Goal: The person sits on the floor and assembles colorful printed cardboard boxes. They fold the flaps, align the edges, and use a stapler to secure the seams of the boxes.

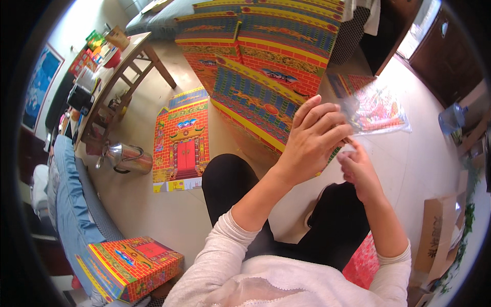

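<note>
Before me stands a printed paper carton (257, 103) with a red brick and blue roof pattern, its front panel leaning towards my knees. My left hand (316, 134) lies over that panel's right end, its fingers spread and bent. Just to its right, my right hand (355, 165) has curled fingers close to the left fingertips at the panel's edge; it is slightly blurred. Whether either hand grips the panel is hidden. A flat printed sheet (186, 149) with red doors lies on the floor to the left. A folded printed box (142, 261) sits at the lower left.
A metal flask (128, 157) stands on the floor near a wooden table (134, 48). Plastic-wrapped printed sheets (378, 107) lie at the right, beyond them a blue water bottle (452, 117). A brown cardboard box (435, 234) stands at the lower right.
</note>
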`<state>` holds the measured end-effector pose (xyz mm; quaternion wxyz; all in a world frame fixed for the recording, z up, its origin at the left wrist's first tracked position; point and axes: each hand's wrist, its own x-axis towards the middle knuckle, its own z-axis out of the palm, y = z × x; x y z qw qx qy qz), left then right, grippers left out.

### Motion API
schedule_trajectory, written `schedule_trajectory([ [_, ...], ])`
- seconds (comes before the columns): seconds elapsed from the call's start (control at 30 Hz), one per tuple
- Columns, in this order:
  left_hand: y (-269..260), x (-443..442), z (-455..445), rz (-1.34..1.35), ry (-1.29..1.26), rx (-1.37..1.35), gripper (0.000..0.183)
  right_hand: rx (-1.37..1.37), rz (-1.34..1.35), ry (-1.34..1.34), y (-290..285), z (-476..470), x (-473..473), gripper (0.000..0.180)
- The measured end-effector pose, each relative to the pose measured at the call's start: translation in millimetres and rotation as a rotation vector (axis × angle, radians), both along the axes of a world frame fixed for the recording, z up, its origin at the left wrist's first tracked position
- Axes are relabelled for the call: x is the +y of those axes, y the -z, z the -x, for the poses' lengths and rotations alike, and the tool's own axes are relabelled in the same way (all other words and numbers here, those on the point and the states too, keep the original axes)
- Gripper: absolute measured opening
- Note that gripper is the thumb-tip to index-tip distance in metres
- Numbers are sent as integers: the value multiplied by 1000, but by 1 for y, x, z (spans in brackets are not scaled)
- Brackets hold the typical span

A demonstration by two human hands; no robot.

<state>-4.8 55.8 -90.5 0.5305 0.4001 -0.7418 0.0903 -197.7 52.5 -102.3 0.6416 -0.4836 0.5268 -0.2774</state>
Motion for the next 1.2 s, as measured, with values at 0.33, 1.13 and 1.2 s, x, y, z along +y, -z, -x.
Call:
schedule_trajectory([
  [0.33, -4, -27, -115, 42, -386, 805, 43, 377, 1041, -40, -32, -30, 0, 28],
  [1.13, 35, -11, -137, -434, 150, 968, 15, 251, 842, 71, -20, 62, -115, 21],
  [1.2, 36, -10, -137, -423, 142, 934, 14, 224, 830, 53, -20, 62, -118, 23],
])
